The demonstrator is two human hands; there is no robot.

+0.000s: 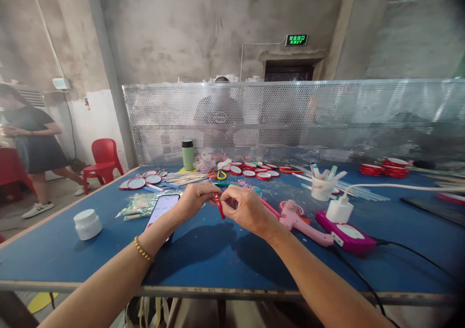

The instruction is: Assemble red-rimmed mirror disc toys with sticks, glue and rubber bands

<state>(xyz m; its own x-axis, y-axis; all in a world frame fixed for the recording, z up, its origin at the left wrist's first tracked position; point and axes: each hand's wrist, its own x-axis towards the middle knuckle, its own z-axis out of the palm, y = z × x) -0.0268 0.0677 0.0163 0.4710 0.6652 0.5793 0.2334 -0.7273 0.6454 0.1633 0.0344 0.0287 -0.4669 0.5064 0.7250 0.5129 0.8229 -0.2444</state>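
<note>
One red piece [219, 206] pinched by fingertips of left hand [195, 198] and right hand [247, 208], raised above desk [43, 262], likely for steadiness

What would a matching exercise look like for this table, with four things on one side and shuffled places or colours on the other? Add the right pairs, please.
Things:
1. Red piece
2. Bottle
3. Gun-shaped tool
4. White jar

Places or colours:
A. Pink
B. Left of the phone
C. Between the left hand and the right hand
D. Green, with a black top

Pairs: 1-C, 2-D, 3-A, 4-B
</note>
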